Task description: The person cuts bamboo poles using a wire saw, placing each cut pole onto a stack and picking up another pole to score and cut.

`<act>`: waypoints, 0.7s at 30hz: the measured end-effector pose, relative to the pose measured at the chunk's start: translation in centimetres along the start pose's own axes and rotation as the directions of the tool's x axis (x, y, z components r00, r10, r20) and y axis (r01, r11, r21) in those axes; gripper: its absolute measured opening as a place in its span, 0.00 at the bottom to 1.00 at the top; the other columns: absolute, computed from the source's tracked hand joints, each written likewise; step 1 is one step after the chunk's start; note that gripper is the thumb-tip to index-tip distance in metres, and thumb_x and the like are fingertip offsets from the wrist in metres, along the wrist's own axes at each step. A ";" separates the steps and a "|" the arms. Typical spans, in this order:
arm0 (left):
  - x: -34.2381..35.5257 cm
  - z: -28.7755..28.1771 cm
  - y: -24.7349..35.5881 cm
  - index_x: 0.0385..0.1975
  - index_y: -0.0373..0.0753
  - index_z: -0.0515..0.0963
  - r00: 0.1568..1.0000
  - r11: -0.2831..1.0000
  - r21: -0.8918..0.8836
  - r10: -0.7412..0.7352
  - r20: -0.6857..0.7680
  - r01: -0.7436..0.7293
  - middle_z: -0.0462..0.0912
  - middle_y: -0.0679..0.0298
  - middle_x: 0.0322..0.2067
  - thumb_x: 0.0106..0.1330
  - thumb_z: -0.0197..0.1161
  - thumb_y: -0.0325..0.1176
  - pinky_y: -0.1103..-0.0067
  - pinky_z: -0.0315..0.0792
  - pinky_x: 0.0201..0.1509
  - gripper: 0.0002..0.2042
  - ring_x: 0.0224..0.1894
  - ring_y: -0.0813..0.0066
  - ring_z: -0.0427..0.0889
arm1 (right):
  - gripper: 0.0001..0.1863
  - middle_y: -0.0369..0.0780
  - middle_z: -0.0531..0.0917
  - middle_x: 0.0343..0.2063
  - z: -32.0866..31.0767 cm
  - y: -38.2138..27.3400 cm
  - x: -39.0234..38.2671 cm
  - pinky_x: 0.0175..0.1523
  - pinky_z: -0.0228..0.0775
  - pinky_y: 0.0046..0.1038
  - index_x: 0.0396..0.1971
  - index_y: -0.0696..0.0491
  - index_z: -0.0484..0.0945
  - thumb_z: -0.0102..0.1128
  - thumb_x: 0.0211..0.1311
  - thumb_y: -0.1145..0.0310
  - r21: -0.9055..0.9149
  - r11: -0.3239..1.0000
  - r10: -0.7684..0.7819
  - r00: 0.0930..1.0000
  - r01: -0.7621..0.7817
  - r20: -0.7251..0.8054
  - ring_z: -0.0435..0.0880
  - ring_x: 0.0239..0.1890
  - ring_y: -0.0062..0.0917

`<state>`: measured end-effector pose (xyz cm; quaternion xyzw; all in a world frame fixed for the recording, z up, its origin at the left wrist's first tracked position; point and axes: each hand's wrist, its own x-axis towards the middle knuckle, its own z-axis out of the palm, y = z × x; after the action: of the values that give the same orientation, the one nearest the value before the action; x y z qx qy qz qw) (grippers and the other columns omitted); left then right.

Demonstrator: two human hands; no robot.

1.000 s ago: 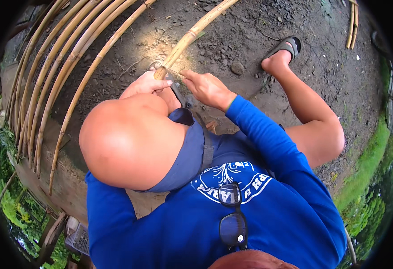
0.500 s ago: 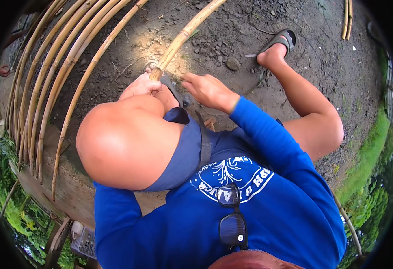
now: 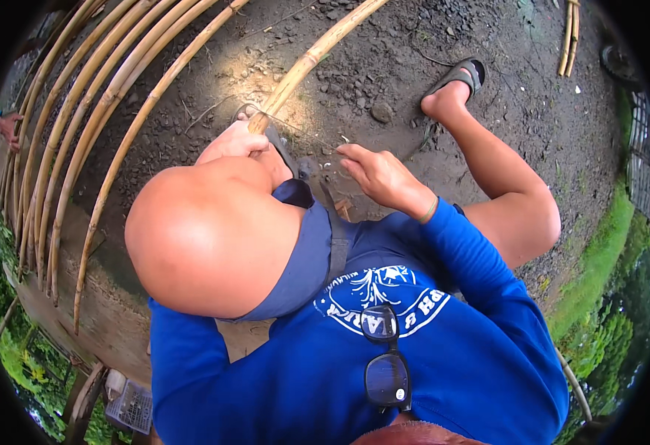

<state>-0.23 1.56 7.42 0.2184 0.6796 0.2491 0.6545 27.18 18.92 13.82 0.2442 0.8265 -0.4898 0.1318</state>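
Note:
My left hand (image 3: 234,141) is closed around the near end of a long bamboo pole (image 3: 310,61), which slants away toward the far right. A thin strand, perhaps wire or cord, shows at the pole just beyond that hand; its full path is too fine to follow. My right hand (image 3: 386,178) is to the right of the pole, apart from it. Its fingers are drawn together, and a small pale tip shows by the fingertips; what they hold, if anything, I cannot make out. My bent left knee partly hides my left forearm.
Several long bamboo poles (image 3: 128,96) lean in a row on the left, where another person's hand (image 3: 8,132) touches them. Two shorter bamboo pieces (image 3: 569,41) lie at the far right. Stones (image 3: 381,112) dot the dirt ground. A pale crate (image 3: 131,406) sits lower left.
My right hand has moved right and nearer to me, away from the pole. My left hand keeps its grip on the bamboo. At the left, the other person's hand has come further into view.

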 end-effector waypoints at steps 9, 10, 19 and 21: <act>1.4 -1.1 -1.6 0.42 0.37 0.78 0.999 0.999 -0.020 0.048 -0.018 -0.048 0.73 0.62 0.28 0.65 0.63 0.31 0.72 0.68 0.33 0.08 0.30 0.72 0.74 | 0.14 0.56 0.88 0.36 1.3 -0.5 3.2 0.48 0.78 0.55 0.51 0.54 0.82 0.57 0.79 0.59 -0.017 0.993 -0.118 0.993 0.118 -0.031 0.86 0.41 0.59; 1.3 -0.9 -1.4 0.43 0.37 0.79 0.999 0.999 -0.031 0.042 -0.023 -0.042 0.73 0.63 0.28 0.65 0.63 0.31 0.72 0.68 0.33 0.09 0.30 0.73 0.74 | 0.14 0.56 0.88 0.36 0.3 0.1 0.3 0.48 0.78 0.56 0.51 0.53 0.82 0.57 0.79 0.60 -0.035 0.999 -0.002 1.000 0.001 -0.026 0.87 0.41 0.59; 2.0 -0.9 -1.3 0.42 0.36 0.81 0.982 0.969 0.163 0.191 -0.013 -0.186 0.72 0.67 0.22 0.62 0.62 0.31 0.72 0.67 0.32 0.10 0.27 0.79 0.72 | 0.15 0.57 0.88 0.37 1.3 -1.4 6.8 0.49 0.78 0.55 0.51 0.54 0.82 0.56 0.79 0.59 -0.061 0.992 -0.116 0.992 0.113 -0.049 0.87 0.42 0.58; 2.0 -2.1 -5.2 0.41 0.36 0.80 0.925 0.871 0.313 0.369 0.090 -0.378 0.71 0.68 0.22 0.61 0.61 0.31 0.71 0.65 0.30 0.10 0.25 0.79 0.71 | 0.15 0.56 0.88 0.37 1.3 -0.8 1.5 0.49 0.78 0.55 0.50 0.54 0.82 0.56 0.79 0.59 -0.049 0.996 -0.082 0.997 0.081 -0.017 0.87 0.42 0.58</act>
<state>-2.23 -1.35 2.71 0.4536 0.6473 0.2523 0.5582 25.42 17.87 13.13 0.2116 0.8486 -0.4722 0.1101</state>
